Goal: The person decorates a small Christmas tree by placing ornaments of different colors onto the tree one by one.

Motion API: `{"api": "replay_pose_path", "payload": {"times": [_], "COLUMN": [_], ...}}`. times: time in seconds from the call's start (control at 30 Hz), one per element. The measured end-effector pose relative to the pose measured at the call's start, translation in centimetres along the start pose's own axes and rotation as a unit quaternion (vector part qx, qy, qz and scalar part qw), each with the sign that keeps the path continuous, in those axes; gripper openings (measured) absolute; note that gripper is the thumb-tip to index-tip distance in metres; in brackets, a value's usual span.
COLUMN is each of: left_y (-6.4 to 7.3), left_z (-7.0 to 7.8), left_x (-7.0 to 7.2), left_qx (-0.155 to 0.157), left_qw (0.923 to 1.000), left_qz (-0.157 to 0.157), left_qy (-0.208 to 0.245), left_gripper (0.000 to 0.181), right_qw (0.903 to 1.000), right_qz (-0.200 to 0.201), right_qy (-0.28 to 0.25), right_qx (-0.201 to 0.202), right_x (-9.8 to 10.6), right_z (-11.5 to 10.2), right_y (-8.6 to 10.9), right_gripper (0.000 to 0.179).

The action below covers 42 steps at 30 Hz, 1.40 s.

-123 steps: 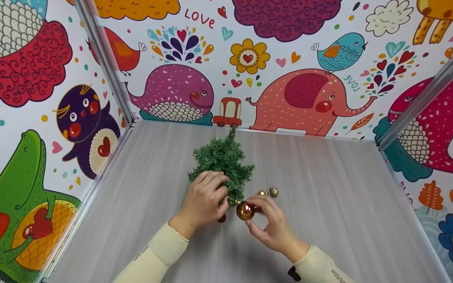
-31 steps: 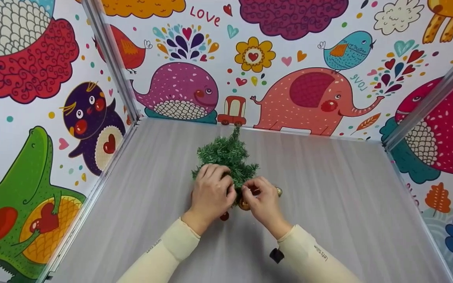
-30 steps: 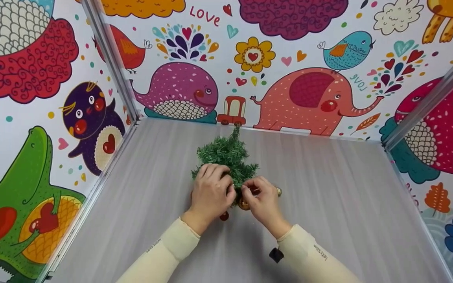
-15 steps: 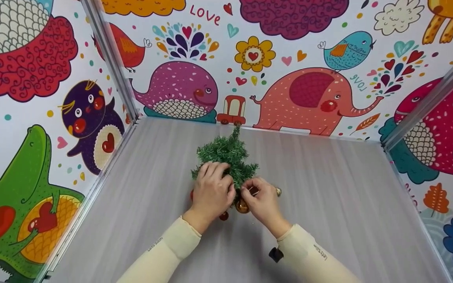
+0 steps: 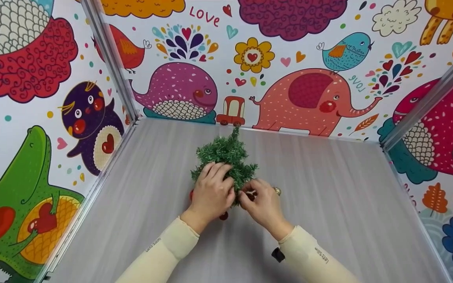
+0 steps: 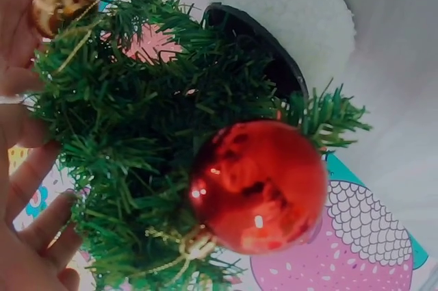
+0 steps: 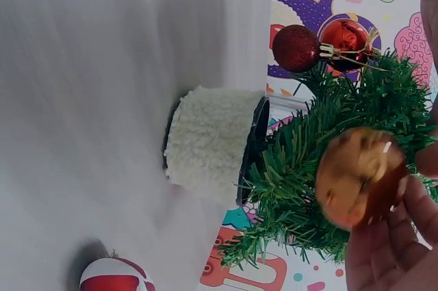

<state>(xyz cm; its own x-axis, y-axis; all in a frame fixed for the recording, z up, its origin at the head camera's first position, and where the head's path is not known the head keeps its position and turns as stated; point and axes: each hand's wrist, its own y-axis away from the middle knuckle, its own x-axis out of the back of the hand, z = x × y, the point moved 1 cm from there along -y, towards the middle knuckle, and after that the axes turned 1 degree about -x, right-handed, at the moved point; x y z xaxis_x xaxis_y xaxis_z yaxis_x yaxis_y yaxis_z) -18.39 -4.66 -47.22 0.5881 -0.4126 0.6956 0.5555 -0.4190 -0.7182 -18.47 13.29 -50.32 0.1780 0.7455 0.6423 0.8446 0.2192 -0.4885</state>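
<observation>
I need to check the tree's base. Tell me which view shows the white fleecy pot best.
The right wrist view: the white fleecy pot shows side-on with its dark rim, below the small green artificial tree. The left wrist view shows only part of it behind the branches. In the head view the hands and the tree hide it.

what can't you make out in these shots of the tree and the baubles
- Head view: the gold bauble is hidden behind the right hand; the tree base behind both hands.
- Left wrist view: the left hand is cut off by the frame edge, its grip unclear.
- Right wrist view: the gold bauble is blurred; whether its loop is hooked on a branch cannot be told.
</observation>
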Motion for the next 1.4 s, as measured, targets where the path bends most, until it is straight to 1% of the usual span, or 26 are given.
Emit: {"api": "replay_pose_path", "payload": {"times": [0.13,0.23,0.3,0.37,0.47,0.57,0.67,0.73,0.8,0.9,0.97,1.03,1.2,1.4], "left_y": [0.2,0.4,0.5,0.7,1.1,1.4,1.7,1.9,2.0,2.1,2.2,2.2,2.3,2.3], "left_z": [-0.1,-0.1,-0.2,-0.2,-0.5,-0.6,-0.6,-0.5,-0.4,-0.3,-0.3,-0.3,-0.3,-0.3], "left_x": [0.1,0.1,0.2,0.3,0.4,0.5,0.6,0.6,0.7,0.7,0.8,0.9,0.8,0.7], "left_qx": [0.003,0.0,0.001,0.008,0.028,0.051,0.07,0.079,0.085,0.083,0.081,0.08,0.073,0.055], "left_qw": [0.9999,0.9995,0.9994,0.9993,0.9989,0.9982,0.9974,0.9967,0.9958,0.9937,0.9923,0.9914,0.9908,0.9933], "left_qz": [0.007,0.017,0.021,0.023,0.023,0.016,0.006,-0.012,-0.036,-0.075,-0.092,-0.1,-0.107,-0.096], "left_qy": [0.013,0.025,0.029,0.03,0.028,0.025,0.017,0.012,0.004,-0.007,-0.019,-0.028,-0.041,-0.033], "left_gripper": [0.007,0.007,0.011,0.022,0.044,0.061,0.071,0.076,0.079,0.082,0.08,0.078,0.072,0.057], "right_qw": [0.9999,0.9998,0.9996,0.9993,0.9985,0.9979,0.9981,0.9983,0.9978,0.995,0.9918,0.9883,0.9798,0.9711], "right_qz": [0.007,0.011,0.016,0.025,0.041,0.055,0.057,0.052,0.041,0.021,0.001,-0.02,-0.06,-0.082], "right_qy": [0.002,0.002,0.001,0.002,-0.003,-0.003,0.01,0.026,0.051,0.097,0.127,0.151,0.191,0.224], "right_qx": [0.011,0.017,0.023,0.028,0.036,0.034,0.023,0.009,-0.005,-0.017,-0.014,-0.007,0.004,0.013], "right_x": [0.1,0.2,0.3,0.4,0.8,1.3,1.9,2.2,2.6,2.8,2.8,2.7,2.0,1.5], "right_z": [0.1,0.2,0.3,0.5,1.0,2.1,3.6,4.8,6.0,7.6,8.4,9.0,10.1,10.8], "right_y": [0.0,0.0,0.1,0.2,0.5,1.1,1.8,2.4,3.0,4.1,4.5,4.8,5.1,5.2], "right_gripper": [0.004,0.003,0.005,0.01,0.016,0.02,0.02,0.021,0.021,0.026,0.031,0.035,0.044,0.051]}}
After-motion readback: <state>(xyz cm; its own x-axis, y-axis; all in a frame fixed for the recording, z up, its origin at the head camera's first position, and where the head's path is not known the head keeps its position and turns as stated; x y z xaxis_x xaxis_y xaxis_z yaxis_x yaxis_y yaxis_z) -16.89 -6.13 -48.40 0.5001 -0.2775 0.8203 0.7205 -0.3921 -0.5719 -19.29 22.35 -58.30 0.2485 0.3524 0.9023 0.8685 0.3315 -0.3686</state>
